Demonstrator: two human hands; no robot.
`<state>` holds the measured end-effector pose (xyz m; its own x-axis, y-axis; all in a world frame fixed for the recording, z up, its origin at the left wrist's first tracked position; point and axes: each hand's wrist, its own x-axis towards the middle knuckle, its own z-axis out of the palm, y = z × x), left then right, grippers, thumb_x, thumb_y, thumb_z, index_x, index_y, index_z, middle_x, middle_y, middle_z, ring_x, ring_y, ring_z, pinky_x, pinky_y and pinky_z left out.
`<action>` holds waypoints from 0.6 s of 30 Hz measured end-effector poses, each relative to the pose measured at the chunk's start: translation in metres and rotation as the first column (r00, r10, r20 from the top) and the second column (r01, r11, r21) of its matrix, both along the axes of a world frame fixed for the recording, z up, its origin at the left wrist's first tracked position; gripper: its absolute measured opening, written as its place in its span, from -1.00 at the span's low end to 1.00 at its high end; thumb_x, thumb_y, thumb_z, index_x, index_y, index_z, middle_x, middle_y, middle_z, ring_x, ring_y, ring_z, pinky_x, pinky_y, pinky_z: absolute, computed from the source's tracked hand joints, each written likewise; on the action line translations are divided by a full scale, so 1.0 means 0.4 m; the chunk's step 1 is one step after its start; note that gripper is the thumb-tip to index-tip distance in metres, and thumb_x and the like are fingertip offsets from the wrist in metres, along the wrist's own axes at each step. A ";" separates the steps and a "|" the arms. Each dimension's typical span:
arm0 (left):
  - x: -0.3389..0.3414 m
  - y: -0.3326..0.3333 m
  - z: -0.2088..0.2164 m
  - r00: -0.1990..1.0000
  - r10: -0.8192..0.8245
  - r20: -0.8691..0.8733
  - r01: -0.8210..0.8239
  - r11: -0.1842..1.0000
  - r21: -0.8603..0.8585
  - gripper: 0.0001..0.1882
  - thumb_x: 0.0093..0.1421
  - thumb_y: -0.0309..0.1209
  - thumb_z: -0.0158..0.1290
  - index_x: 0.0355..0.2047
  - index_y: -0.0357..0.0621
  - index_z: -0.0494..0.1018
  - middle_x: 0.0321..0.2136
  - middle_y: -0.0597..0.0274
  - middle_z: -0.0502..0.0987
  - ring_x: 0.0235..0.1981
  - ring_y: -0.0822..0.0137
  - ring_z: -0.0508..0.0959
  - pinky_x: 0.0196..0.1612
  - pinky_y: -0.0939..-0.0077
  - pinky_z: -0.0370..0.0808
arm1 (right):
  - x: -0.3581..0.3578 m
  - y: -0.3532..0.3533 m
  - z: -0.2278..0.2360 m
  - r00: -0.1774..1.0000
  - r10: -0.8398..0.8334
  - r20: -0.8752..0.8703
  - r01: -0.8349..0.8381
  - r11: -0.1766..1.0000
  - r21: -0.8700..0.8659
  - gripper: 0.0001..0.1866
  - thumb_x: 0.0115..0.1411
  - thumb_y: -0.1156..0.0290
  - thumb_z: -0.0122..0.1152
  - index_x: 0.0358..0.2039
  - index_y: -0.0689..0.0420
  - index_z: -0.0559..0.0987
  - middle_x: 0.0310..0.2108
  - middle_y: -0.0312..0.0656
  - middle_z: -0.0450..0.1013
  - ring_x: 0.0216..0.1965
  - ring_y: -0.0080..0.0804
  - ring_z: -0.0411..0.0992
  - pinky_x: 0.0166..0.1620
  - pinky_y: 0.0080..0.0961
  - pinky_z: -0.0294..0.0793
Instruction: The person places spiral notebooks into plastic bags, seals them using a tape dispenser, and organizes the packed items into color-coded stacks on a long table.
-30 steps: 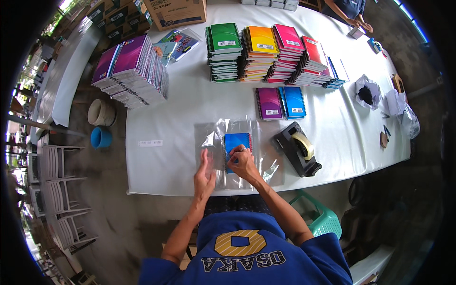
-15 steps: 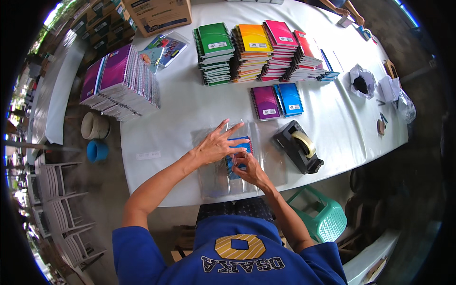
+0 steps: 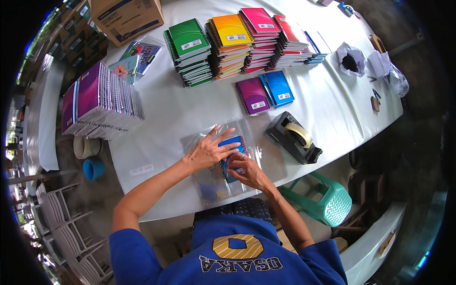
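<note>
A small blue spiral notebook [image 3: 236, 139] lies on clear plastic sleeves [image 3: 208, 184] at the table's near edge. My left hand [image 3: 209, 152] rests flat over its left side, fingers spread across the cover and the plastic. On the notebook's lower right part sits my right hand [image 3: 249, 172], fingers curled and pinched together. What its fingertips hold, if anything, is too small to make out. To the right stands a black tape dispenser [image 3: 292, 137] with a roll of tape. A purple notebook [image 3: 253, 96] and a blue notebook pair [image 3: 279, 89] lie just beyond.
Notebook stacks in green [image 3: 190, 40], yellow [image 3: 231, 33], pink [image 3: 261, 21] and red [image 3: 288, 33] line the far side. Purple notebooks [image 3: 97, 95] are piled at left, near a cardboard box [image 3: 126, 19]. A plastic bag [image 3: 351, 59] sits at right; a green stool [image 3: 327, 202] stands below the edge.
The view has shifted and turned slightly. My right fingers have moved a little down over the notebook, while my left hand stays spread on it.
</note>
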<state>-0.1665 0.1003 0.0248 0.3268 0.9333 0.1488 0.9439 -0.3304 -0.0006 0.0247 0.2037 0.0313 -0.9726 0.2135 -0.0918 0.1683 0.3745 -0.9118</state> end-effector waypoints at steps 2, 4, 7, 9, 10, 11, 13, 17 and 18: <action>-0.005 -0.012 -0.024 0.987 0.087 0.136 -0.095 0.994 0.055 -0.53 0.07 -0.28 0.08 0.05 0.33 0.48 0.16 0.67 0.38 0.36 0.21 0.10 0.39 -0.08 -0.13 | 0.022 0.030 0.014 0.999 -0.027 -0.038 0.026 0.999 -0.037 -0.76 -0.02 0.65 0.19 -0.27 0.22 0.58 -0.12 -0.11 0.45 0.04 -0.17 0.36 0.05 -0.20 0.36; -0.001 -0.007 -0.031 0.992 0.084 0.092 -0.091 0.993 0.079 -0.53 0.06 -0.27 0.09 0.04 0.33 0.48 0.17 0.66 0.37 0.36 0.20 0.08 0.39 -0.09 -0.15 | 0.066 0.065 0.007 0.996 -0.061 -0.059 0.056 0.995 -0.077 -0.66 -0.04 0.72 0.14 -0.20 0.19 0.59 -0.04 -0.15 0.45 0.13 -0.21 0.33 0.14 -0.18 0.32; 0.015 0.001 -0.032 0.990 0.089 0.112 -0.101 0.989 0.106 -0.53 0.04 -0.25 0.11 0.03 0.34 0.49 0.17 0.64 0.37 0.36 0.19 0.09 0.39 -0.11 -0.18 | 0.092 0.092 -0.030 0.984 0.147 -0.105 -0.075 0.860 0.505 -0.35 -0.13 0.76 0.09 0.02 -0.03 0.56 0.11 -0.38 0.41 0.26 -0.41 0.22 0.32 0.07 -0.06; 0.021 0.004 -0.030 0.980 0.089 0.177 -0.109 0.989 0.103 -0.52 0.03 -0.25 0.12 0.03 0.34 0.49 0.17 0.63 0.38 0.36 0.18 0.11 0.39 -0.13 -0.18 | 0.089 0.090 -0.037 0.984 0.167 -0.068 -0.101 0.822 0.561 -0.34 -0.14 0.75 0.08 0.03 -0.04 0.55 0.12 -0.39 0.40 0.27 -0.44 0.21 0.32 0.07 -0.06; 0.022 0.003 -0.030 0.980 0.094 0.175 -0.114 0.988 0.108 -0.52 0.02 -0.24 0.13 0.02 0.33 0.50 0.15 0.62 0.39 0.35 0.16 0.13 0.38 -0.14 -0.18 | 0.082 0.087 -0.035 0.982 0.188 -0.033 -0.128 0.780 0.613 -0.32 -0.14 0.73 0.07 0.05 -0.04 0.54 0.12 -0.39 0.39 0.27 -0.47 0.20 0.31 0.06 -0.05; 0.022 0.002 -0.030 0.980 0.099 0.174 -0.120 0.986 0.114 -0.52 0.01 -0.24 0.13 0.01 0.32 0.51 0.14 0.62 0.41 0.34 0.14 0.15 0.37 -0.16 -0.17 | 0.078 0.083 -0.031 0.982 0.187 -0.030 -0.130 0.781 0.610 -0.32 -0.14 0.73 0.07 0.05 -0.04 0.54 0.12 -0.39 0.39 0.27 -0.47 0.20 0.31 0.06 -0.05; 0.022 0.003 -0.021 0.979 0.103 0.174 -0.123 0.987 0.106 -0.54 0.01 -0.24 0.13 0.00 0.30 0.52 0.13 0.61 0.42 0.33 0.12 0.16 0.37 -0.17 -0.16 | 0.071 0.080 -0.019 0.979 0.204 0.015 -0.168 0.763 0.623 -0.28 -0.17 0.69 0.06 0.09 -0.08 0.52 0.13 -0.41 0.34 0.26 -0.50 0.18 0.28 0.05 -0.04; 0.028 0.007 -0.010 0.978 0.108 0.178 -0.129 0.986 0.110 -0.60 0.03 -0.25 0.11 -0.06 0.26 0.56 0.09 0.59 0.47 0.32 0.09 0.19 0.36 -0.17 -0.16 | 0.060 0.079 -0.002 0.971 0.230 0.072 -0.219 0.718 0.661 -0.24 -0.19 0.68 0.06 0.12 -0.13 0.50 0.08 -0.41 0.32 0.24 -0.47 0.18 0.26 0.04 0.00; 0.030 0.008 -0.009 0.978 0.107 0.181 -0.128 0.986 0.109 -0.60 0.03 -0.25 0.11 -0.06 0.26 0.56 0.09 0.59 0.47 0.32 0.09 0.19 0.36 -0.17 -0.16 | 0.058 0.078 -0.001 0.968 0.235 0.090 -0.234 0.709 0.666 -0.23 -0.19 0.68 0.06 0.12 -0.16 0.49 0.07 -0.40 0.31 0.23 -0.45 0.18 0.27 0.04 0.00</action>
<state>-0.1545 0.1037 0.0211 0.1755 0.9356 0.3065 0.9651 -0.2249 0.1339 0.0479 0.2350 0.0308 -0.9998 -0.0159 -0.0135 -0.0090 0.9116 -0.4110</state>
